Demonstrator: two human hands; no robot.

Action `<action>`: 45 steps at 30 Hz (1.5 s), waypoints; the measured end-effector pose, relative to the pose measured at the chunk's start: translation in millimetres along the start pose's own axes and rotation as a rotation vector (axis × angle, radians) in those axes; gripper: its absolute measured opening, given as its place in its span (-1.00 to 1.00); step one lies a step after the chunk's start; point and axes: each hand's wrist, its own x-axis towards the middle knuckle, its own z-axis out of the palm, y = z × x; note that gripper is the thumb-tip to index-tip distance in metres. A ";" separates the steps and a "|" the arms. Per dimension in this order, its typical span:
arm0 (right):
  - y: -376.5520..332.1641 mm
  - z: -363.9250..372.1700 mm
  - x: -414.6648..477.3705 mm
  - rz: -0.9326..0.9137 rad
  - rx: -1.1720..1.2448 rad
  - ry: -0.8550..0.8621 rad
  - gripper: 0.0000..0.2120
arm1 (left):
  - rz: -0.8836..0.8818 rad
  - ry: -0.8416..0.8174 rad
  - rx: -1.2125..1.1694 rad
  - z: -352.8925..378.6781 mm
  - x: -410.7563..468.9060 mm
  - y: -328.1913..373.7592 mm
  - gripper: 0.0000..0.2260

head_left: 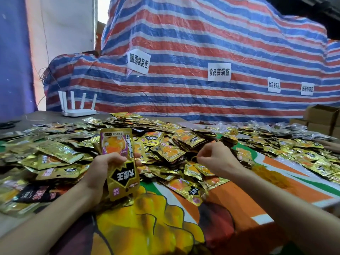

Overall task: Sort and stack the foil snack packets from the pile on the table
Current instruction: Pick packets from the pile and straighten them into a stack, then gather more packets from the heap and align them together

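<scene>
Two hands: one stack, one band

i see glossy gold foil snack packets, a woven striped plastic tarp, and matt brown cardboard boxes far right.

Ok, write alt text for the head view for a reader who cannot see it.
The left hand grips a bunch of gold foil packets upright above a wide pile of packets; the right hand pinches a thin band.
</scene>
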 end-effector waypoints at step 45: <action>-88.1 104.5 13.4 -0.026 1.434 -0.358 -0.39 | 0.124 0.298 -0.393 -22.2 3.8 20.0 -0.73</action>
